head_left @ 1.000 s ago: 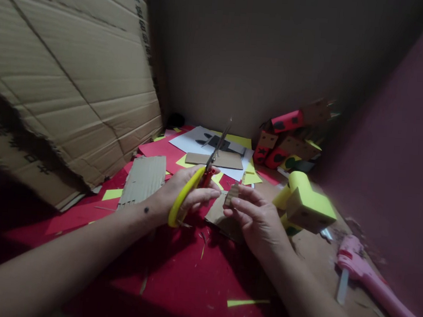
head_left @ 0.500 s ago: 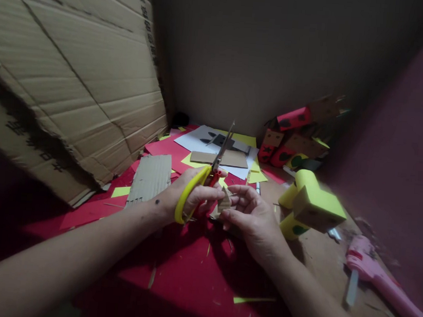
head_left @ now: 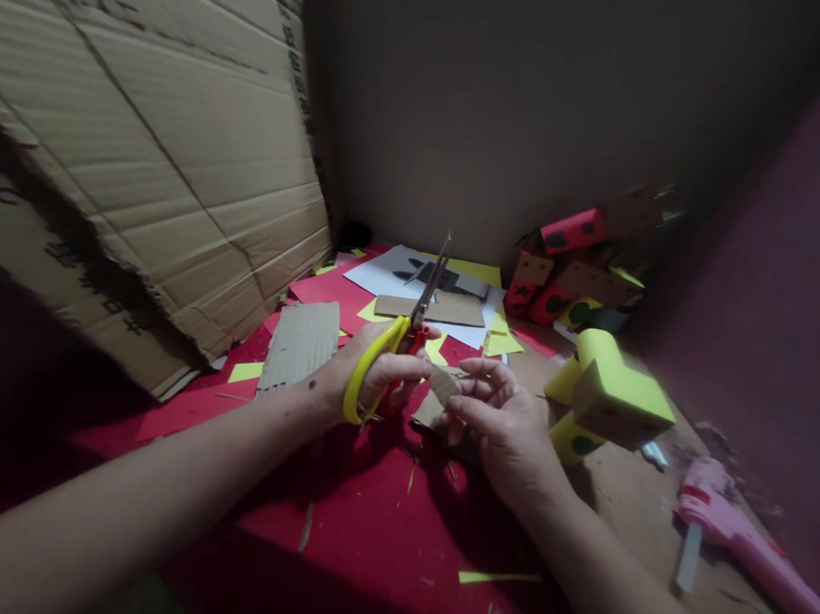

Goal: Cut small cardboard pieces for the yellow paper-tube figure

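Observation:
Yellow-and-red-handled scissors (head_left: 377, 366) sit in my left hand (head_left: 383, 371), the yellow loop around the hand and the blades pointing up and away. My right hand (head_left: 504, 423) pinches a small piece of cardboard (head_left: 444, 385) between thumb and fingers. The left fingertips are close to that piece's left edge; whether they touch it I cannot tell. Below it another cardboard scrap (head_left: 428, 411) lies on the red cloth (head_left: 364, 530). A ridged cardboard rectangle (head_left: 300, 341) lies left of my left hand.
A large cardboard sheet (head_left: 154, 135) leans at left. White paper (head_left: 377, 271) and a cardboard strip (head_left: 396, 307) lie behind my hands. At right are a yellow paper-and-cardboard figure (head_left: 598, 345), a pink glue gun (head_left: 720, 511) and a stack of red figures (head_left: 563, 253).
The small cardboard piece has turned in my right hand, from point upward to tilted over. The left hand still holds the scissors. The whole view has shifted slightly.

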The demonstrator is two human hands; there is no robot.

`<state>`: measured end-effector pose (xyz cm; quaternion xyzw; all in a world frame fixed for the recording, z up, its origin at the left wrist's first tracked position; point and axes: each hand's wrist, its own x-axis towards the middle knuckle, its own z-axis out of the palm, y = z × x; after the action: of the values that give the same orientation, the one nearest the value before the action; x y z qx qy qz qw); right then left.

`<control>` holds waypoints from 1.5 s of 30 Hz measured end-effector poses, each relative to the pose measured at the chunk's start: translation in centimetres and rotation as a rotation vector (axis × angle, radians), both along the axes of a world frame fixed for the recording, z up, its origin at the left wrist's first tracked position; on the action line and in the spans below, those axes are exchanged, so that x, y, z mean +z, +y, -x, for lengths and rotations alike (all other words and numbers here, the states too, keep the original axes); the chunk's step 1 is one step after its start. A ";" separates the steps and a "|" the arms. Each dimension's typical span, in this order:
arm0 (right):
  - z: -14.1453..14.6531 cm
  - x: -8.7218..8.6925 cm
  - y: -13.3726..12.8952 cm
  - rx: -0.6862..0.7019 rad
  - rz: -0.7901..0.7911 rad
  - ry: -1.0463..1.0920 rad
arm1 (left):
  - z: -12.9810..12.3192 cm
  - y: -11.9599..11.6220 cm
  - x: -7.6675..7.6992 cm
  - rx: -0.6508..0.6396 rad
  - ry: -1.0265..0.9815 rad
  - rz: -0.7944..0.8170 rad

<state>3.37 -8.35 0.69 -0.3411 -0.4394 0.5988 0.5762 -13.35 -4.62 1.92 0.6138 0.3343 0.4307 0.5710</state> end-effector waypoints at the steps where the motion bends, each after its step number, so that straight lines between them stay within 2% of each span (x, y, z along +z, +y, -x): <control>1: 0.0 0.0 0.0 -0.015 -0.002 0.014 | 0.1 0.0 0.0 -0.006 0.006 -0.010; 9: -0.4 -0.2 0.5 -0.062 0.017 0.138 | 0.1 -0.2 0.8 -0.035 0.131 -0.083; 15: -0.4 -0.2 0.5 -0.057 0.057 0.131 | -0.3 -1.0 1.9 0.046 0.178 -0.117; 20: -0.3 -0.1 0.3 -0.004 0.084 0.050 | -0.6 -1.2 1.6 0.084 0.172 -0.180; 25: -0.4 -0.2 0.3 0.005 0.057 0.048 | -0.7 -1.1 1.4 0.094 0.147 -0.176; 30: -0.3 -0.1 0.1 -0.019 0.008 0.049 | -0.6 -0.9 1.3 0.101 0.121 -0.070; 34: 0.0 -0.1 -0.1 -0.098 -0.076 -0.027 | -0.5 0.1 0.1 0.021 -0.083 0.142; 37: 0.1 -0.2 -0.2 -0.099 -0.124 -0.100 | -0.3 0.7 -0.7 -0.018 -0.149 0.244; 40: -0.1 -0.3 -0.3 -0.080 -0.123 -0.132 | -0.2 0.8 -0.8 -0.021 -0.162 0.248; 45: -0.5 -0.1 -0.4 -0.012 -0.076 -0.150 | -0.4 -0.1 -0.1 -0.007 -0.137 0.176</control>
<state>3.86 -8.79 0.54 -0.3655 -0.5015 0.5512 0.5577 -12.97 -4.77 1.87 0.5315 0.3290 0.4384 0.6458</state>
